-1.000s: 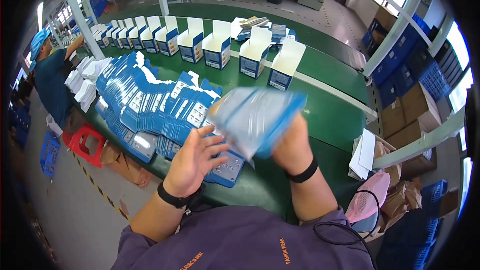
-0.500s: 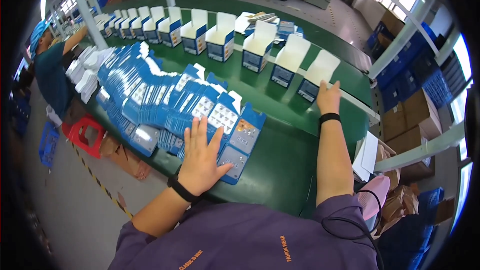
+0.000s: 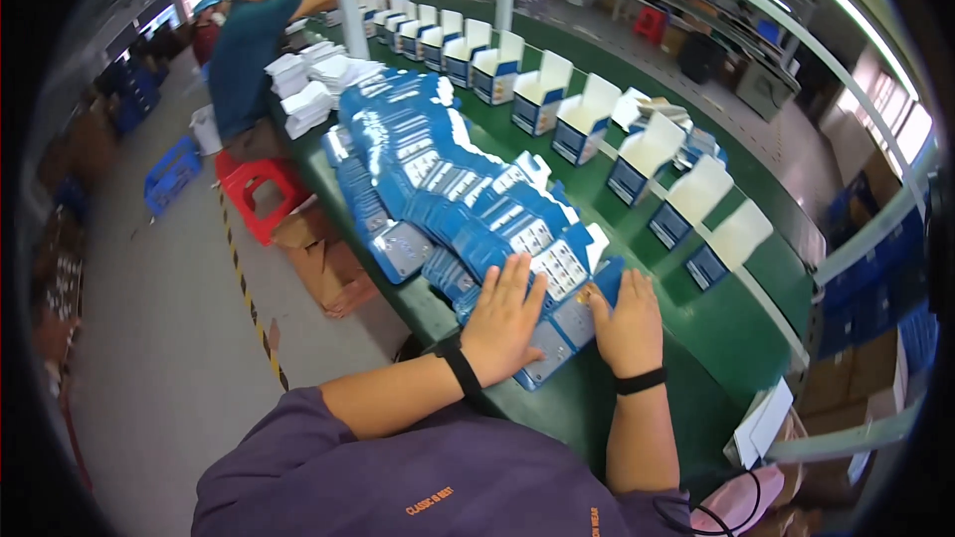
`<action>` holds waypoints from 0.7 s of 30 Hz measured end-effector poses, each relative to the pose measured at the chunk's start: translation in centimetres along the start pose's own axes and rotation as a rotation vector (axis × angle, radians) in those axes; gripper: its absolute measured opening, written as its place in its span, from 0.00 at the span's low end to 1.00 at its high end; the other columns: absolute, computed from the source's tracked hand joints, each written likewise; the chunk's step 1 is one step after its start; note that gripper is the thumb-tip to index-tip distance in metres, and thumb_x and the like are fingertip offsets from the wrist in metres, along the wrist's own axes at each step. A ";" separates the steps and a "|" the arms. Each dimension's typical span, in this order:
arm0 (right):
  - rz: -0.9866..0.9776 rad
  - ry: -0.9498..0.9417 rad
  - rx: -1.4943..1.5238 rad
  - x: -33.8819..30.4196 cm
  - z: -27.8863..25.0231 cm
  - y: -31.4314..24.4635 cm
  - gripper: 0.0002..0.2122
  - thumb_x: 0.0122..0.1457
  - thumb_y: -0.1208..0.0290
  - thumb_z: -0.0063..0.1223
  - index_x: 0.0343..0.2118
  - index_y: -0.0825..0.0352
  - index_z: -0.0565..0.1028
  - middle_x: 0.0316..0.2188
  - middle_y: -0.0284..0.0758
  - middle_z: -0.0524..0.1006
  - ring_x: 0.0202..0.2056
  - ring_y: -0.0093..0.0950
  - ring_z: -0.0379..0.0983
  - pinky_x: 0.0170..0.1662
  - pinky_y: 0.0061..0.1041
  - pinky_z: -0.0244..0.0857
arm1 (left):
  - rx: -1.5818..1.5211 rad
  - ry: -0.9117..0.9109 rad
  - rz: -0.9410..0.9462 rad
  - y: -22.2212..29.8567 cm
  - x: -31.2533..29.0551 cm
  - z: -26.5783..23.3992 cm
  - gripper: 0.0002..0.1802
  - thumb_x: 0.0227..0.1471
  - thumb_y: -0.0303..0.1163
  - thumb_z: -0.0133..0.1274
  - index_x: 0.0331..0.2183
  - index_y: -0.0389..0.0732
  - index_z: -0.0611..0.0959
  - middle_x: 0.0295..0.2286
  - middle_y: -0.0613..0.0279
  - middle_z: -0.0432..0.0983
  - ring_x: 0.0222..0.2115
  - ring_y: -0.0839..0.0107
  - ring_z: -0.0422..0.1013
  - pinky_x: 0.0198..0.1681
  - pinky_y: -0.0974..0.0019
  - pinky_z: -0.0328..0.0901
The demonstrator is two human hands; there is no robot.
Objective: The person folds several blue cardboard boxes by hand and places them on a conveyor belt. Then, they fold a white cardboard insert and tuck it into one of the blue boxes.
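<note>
A long heap of flat blue and white carton blanks (image 3: 438, 179) lies fanned out along the green table (image 3: 686, 378). My left hand (image 3: 505, 323) rests on the near end of the heap, fingers stretched. At the heap's right edge, my right hand (image 3: 629, 323) touches the end blank (image 3: 549, 362), its fingers straight and the thumb apart. Neither hand holds anything. Beyond them stands a row of folded blue and white boxes with raised lids; the nearest box (image 3: 726, 244) is to the right of the heap.
Stacked white pieces (image 3: 303, 85) lie at the heap's far end. A co-worker in a blue cap (image 3: 249, 40) reaches over the table there. A red stool (image 3: 261, 189) and cardboard (image 3: 323, 264) stand on the floor at left. White sheets (image 3: 761, 423) sit by the right table end.
My right hand has let go of the nearest box and come back left to the heap's edge. The left hand stays on the blanks. The view has turned left.
</note>
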State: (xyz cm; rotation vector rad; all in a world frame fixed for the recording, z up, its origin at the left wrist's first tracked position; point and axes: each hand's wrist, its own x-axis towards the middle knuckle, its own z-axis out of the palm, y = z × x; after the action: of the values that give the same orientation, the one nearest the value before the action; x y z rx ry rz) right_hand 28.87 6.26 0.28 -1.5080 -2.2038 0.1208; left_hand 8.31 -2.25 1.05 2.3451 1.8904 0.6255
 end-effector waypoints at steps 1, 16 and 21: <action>-0.007 0.039 -0.029 -0.5 -0.3 -0.2 0.26 0.60 0.60 0.59 0.55 0.75 0.72 0.56 0.58 0.72 0.60 0.54 0.66 0.65 0.43 0.59 | -0.013 -0.004 0.008 0.2 0.0 0.1 0.61 0.36 0.44 0.76 0.64 0.31 0.62 0.66 0.30 0.48 0.68 0.34 0.46 0.68 0.34 0.45; -0.427 0.611 0.789 -2.2 -7.8 -6.4 0.35 0.58 0.48 0.61 0.61 0.66 0.63 0.66 0.50 0.56 0.72 0.47 0.47 0.71 0.47 0.44 | -0.904 -0.117 0.295 2.4 1.4 -7.9 0.53 0.52 0.42 0.68 0.66 0.29 0.57 0.65 0.38 0.53 0.66 0.47 0.55 0.67 0.52 0.54; -0.336 0.339 1.364 -2.9 -7.2 -8.3 0.45 0.61 0.52 0.57 0.72 0.66 0.44 0.73 0.51 0.45 0.72 0.44 0.45 0.71 0.44 0.43 | -1.364 0.246 0.278 5.4 1.2 -7.0 0.39 0.62 0.41 0.59 0.64 0.31 0.63 0.63 0.46 0.59 0.64 0.55 0.59 0.67 0.55 0.54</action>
State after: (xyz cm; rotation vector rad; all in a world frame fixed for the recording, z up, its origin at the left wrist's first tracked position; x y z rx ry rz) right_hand 25.63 -0.92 8.43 -0.3413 -1.4150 0.9386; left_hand 11.03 -3.78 9.40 1.5492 0.6205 1.5884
